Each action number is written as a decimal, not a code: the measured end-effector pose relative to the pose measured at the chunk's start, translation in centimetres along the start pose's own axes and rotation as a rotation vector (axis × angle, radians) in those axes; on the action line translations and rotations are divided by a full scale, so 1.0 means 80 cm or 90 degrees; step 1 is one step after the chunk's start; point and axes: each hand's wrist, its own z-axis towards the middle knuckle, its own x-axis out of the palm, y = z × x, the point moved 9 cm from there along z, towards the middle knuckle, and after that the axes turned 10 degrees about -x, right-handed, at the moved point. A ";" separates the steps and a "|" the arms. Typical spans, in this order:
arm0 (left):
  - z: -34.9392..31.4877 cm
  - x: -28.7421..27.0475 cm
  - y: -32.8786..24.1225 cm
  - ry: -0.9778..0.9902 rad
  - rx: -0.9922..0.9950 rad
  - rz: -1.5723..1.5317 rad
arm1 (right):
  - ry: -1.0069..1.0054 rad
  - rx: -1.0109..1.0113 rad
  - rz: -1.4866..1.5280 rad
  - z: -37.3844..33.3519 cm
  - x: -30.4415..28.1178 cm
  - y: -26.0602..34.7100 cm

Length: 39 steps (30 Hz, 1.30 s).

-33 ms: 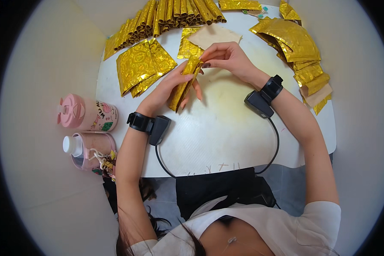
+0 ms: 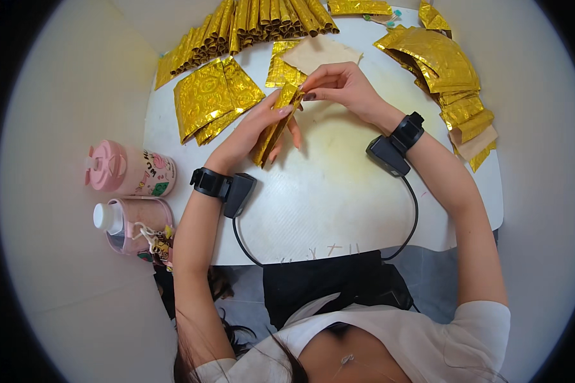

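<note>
A sheet of gold foil paper (image 2: 276, 131), folded into a long narrow tube-like strip, is held tilted above the white table. My left hand (image 2: 262, 121) is closed round it from the left, thumb on its near face and fingertips showing beyond its right side. At the strip's upper end, my right hand (image 2: 338, 89) pinches the edge between thumb and forefinger; the exact contact is partly hidden. Left of my left hand lie flat gold foil sheets (image 2: 204, 99). Just beyond the strip are another gold sheet (image 2: 280, 71) and a plain beige paper (image 2: 319, 54).
Rolled gold foil tubes (image 2: 255, 19) are piled at the back left. A heap of gold foil paper (image 2: 434, 60) covers the right side of the table (image 2: 338, 210). A pink cup (image 2: 134, 169) and a pink-cased bottle (image 2: 137, 223) stand at the left edge. Cables run from both wrist straps.
My left thumb has shifted slightly on the folded foil paper, and its upper end has turned a little. Everything else looks the same.
</note>
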 end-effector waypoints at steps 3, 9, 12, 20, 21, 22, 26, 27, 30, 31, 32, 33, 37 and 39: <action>-0.001 -0.005 0.001 -0.075 -0.019 0.029 | 0.016 -0.013 -0.027 0.000 0.001 0.001; 0.001 -0.010 -0.001 -0.073 0.047 0.032 | 0.023 -0.011 -0.070 0.003 0.007 -0.001; 0.002 -0.020 -0.001 -0.081 0.081 0.030 | 0.013 -0.016 -0.073 0.002 0.005 -0.003; -0.008 -0.026 -0.003 -0.113 0.088 0.071 | 0.023 -0.021 -0.042 0.004 0.005 -0.007; -0.006 -0.027 -0.003 -0.107 0.085 0.057 | 0.022 -0.021 -0.041 0.004 0.004 -0.007; -0.005 -0.028 -0.002 -0.101 0.083 0.044 | 0.025 -0.023 -0.037 0.004 0.004 -0.007; -0.004 -0.030 -0.001 -0.104 0.093 0.070 | 0.031 -0.020 -0.047 0.004 0.004 -0.011; -0.003 -0.031 0.001 -0.102 0.093 0.051 | 0.031 -0.020 -0.047 0.004 0.004 -0.011; -0.003 -0.031 0.001 -0.104 0.090 0.026 | 0.028 -0.012 -0.050 0.004 0.004 -0.013; -0.003 -0.031 0.001 -0.107 0.086 0.020 | 0.022 -0.016 -0.040 0.004 0.003 -0.012; -0.003 -0.031 0.001 -0.107 0.086 0.020 | 0.016 -0.019 -0.031 0.004 0.002 -0.012; -0.003 -0.031 0.000 -0.107 0.089 0.028 | 0.016 -0.020 -0.031 0.004 0.002 -0.012; -0.002 -0.032 0.000 -0.104 0.095 0.017 | 0.015 -0.007 -0.027 0.003 0.000 -0.016; -0.002 -0.032 0.000 -0.105 0.097 0.025 | 0.014 -0.003 -0.030 0.003 0.000 -0.016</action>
